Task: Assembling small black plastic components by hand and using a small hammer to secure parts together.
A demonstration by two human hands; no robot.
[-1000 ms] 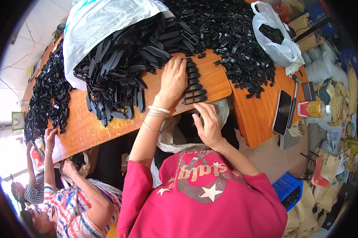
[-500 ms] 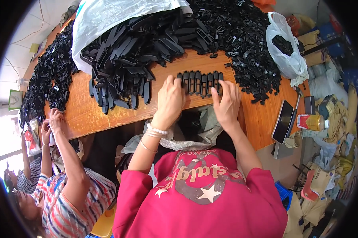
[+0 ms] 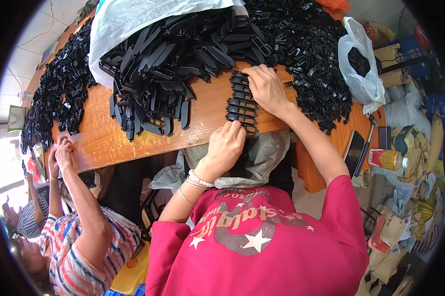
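A row of elongated black slotted plastic pieces, set side by side like ladder rungs, runs from near to far on the wooden table. My left hand is closed at the row's near end, by the table's front edge. Around the far end my right hand is curled, fingertips pressed to the last pieces. Whether the pieces are linked together I cannot tell. Left of the row lies a big heap of long black plastic pieces, spilling from a white woven sack.
Small black parts are heaped at the back right beside a white plastic bag. A phone and a bottle of yellow liquid are at the right. On the left a co-worker's hands work near another black heap.
The row has turned from lying left to right to running near to far. My right hand has moved to its far end, my left hand to its near end.
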